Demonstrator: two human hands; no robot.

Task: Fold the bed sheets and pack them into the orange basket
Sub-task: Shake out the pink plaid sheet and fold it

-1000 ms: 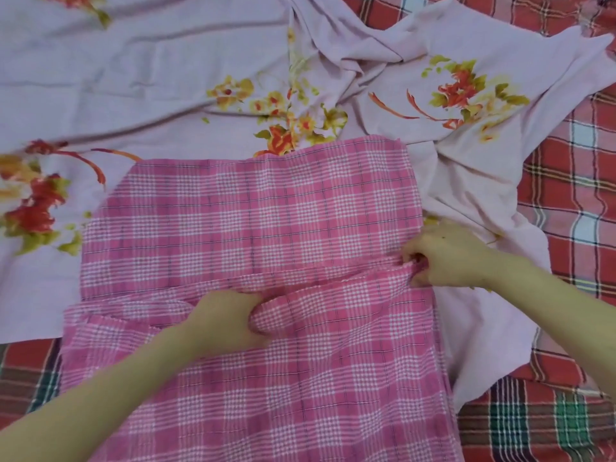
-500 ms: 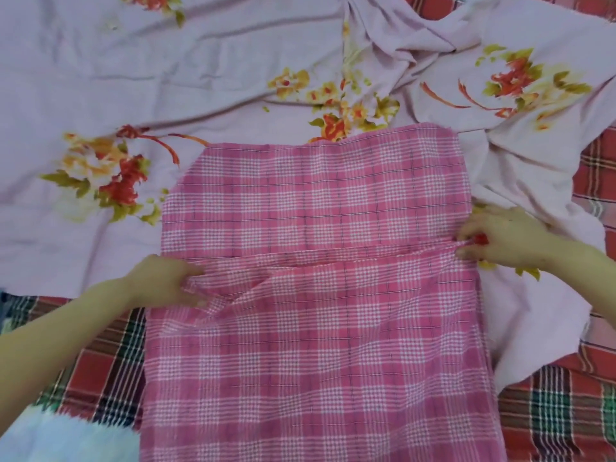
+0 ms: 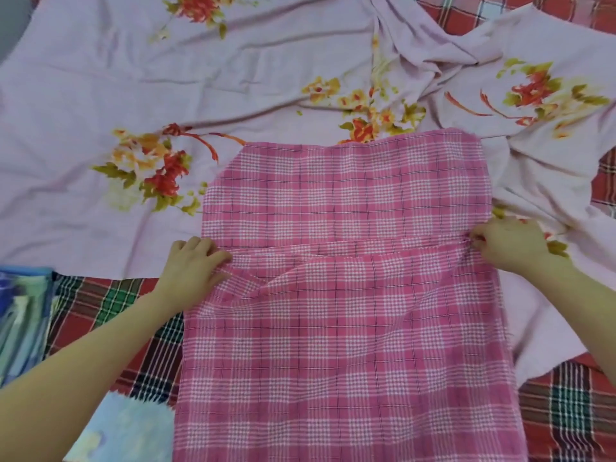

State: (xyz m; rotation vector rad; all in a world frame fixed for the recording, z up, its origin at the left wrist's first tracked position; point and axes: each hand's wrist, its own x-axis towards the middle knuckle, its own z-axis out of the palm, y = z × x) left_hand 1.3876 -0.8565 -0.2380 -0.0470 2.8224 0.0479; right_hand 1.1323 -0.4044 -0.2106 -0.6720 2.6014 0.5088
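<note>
A long pink checked cotton sheet (image 3: 350, 328) lies down the middle of the bed. It runs from the near edge of view, where it is cut off, up to a raw far hem. A fold crosses it about halfway up, with a loose top layer and a slack diagonal pucker near its left end.

The left hand (image 3: 193, 265) sits at the left end of that fold, fingers curled over the edge and gripping the cloth. The fingertips sink into the fabric, so I cannot tell how many layers they hold. The right hand (image 3: 506, 245) is at the right end, knuckles up, pinching the bunched edge. The pinch itself is mostly hidden behind the back of the hand. Both bare forearms run out of view.

Under the pink sheet spreads a rumpled pale lilac sheet printed with orange-red flowers and olive leaves (image 3: 133, 95). It is unfolded and twisted into deep creases at the upper right, and its edges run off the top and left.

Beneath everything is a red, green and white tartan blanket (image 3: 110, 315), which shows only in patches at the lower left, lower right and top right. At the far left, a blue and green patterned cloth (image 3: 23, 315) is blurred and cut by the frame. Near the bottom left lies a pale blue printed fabric (image 3: 126, 428), too soft to make out.
</note>
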